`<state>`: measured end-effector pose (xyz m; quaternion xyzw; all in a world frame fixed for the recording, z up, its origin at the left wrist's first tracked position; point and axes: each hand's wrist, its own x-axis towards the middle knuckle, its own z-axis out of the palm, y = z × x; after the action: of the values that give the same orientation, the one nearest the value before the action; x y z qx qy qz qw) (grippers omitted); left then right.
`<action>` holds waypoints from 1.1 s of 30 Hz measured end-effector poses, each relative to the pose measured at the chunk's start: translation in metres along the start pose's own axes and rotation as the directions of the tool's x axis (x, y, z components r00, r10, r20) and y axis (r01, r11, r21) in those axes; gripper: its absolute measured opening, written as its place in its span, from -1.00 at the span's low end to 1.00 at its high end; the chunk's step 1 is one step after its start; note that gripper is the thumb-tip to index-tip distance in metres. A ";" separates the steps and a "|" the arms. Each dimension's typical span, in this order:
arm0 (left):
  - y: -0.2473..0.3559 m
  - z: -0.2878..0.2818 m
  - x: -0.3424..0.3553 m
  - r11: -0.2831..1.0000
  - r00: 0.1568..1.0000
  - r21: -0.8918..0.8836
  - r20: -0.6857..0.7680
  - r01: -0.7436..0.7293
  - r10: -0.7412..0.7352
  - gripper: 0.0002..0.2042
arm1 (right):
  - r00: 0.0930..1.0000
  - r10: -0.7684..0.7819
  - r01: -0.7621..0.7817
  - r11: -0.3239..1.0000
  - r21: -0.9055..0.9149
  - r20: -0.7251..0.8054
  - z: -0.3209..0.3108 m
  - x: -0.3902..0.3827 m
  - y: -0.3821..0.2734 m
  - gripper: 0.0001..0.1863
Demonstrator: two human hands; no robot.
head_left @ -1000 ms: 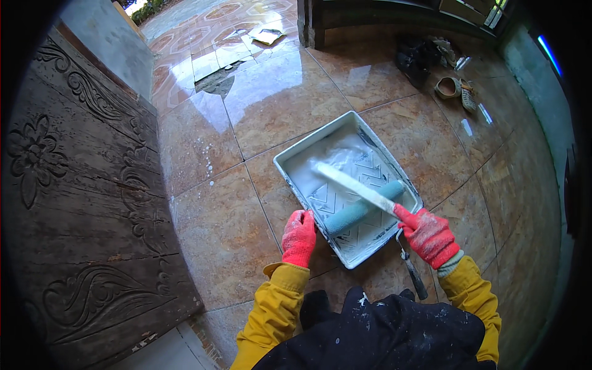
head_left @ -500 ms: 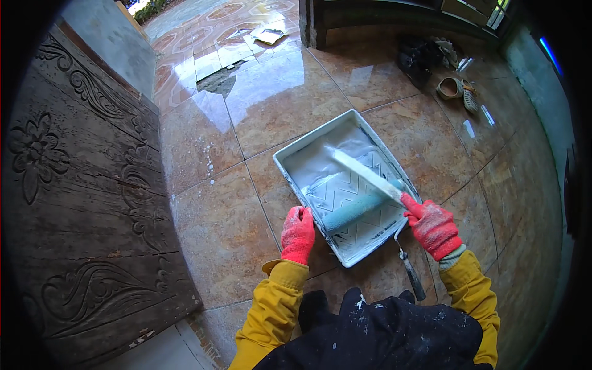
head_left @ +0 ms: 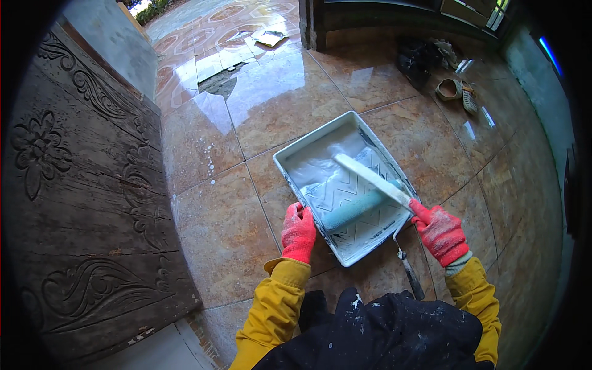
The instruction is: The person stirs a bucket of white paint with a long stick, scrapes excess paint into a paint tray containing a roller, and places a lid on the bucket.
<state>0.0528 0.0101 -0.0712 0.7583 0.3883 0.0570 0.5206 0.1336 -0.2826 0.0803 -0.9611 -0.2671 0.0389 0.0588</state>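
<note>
A white paint tray (head_left: 354,246) rests on the floor in front of me, with white paint (head_left: 311,161) in its upper end. My left hand (head_left: 298,234), in a red glove, grips the tray's left rim. My right hand (head_left: 439,234), also red-gloved, is closed on a pale flat stick (head_left: 370,176) that reaches across the tray with its far end in the paint. A light blue roller (head_left: 350,209) lies across the ribbed ramp under the stick; its wire frame and dark handle (head_left: 412,277) stick out past the tray's near right edge.
A carved dark wooden door (head_left: 92,197) stands along the left on the tiled floor (head_left: 209,234). At the back right are a black bag (head_left: 414,60) and shoes (head_left: 459,91). A wooden frame (head_left: 311,24) stands behind. Broken tiles (head_left: 219,83) lie farther back near the opening.
Over the last second the stick has shifted slightly right within the paint, and my right hand has moved a little right. My left hand has edged slightly up along the rim.
</note>
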 end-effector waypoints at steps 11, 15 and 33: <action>-0.001 0.012 0.010 0.999 0.993 -0.028 -0.116 -0.038 0.034 -0.66 | 0.994 0.109 -0.111 0.982 -0.152 -0.023 0.006 0.017 0.011 -0.51; -0.014 0.013 0.016 0.995 0.992 -0.071 -0.115 -0.069 0.060 -0.65 | 0.999 0.006 -0.007 1.000 -0.028 -0.038 0.014 0.012 -0.004 -0.50; -0.005 0.007 0.011 0.994 0.993 -0.080 -0.092 -0.080 0.072 -0.61 | 1.000 0.004 -0.004 1.000 -0.007 -0.020 -0.004 0.003 -0.003 -0.50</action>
<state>0.0610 0.0124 -0.0822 0.7467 0.3792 0.1268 0.5315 0.1347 -0.2787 0.0846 -0.9621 -0.2649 0.0283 0.0578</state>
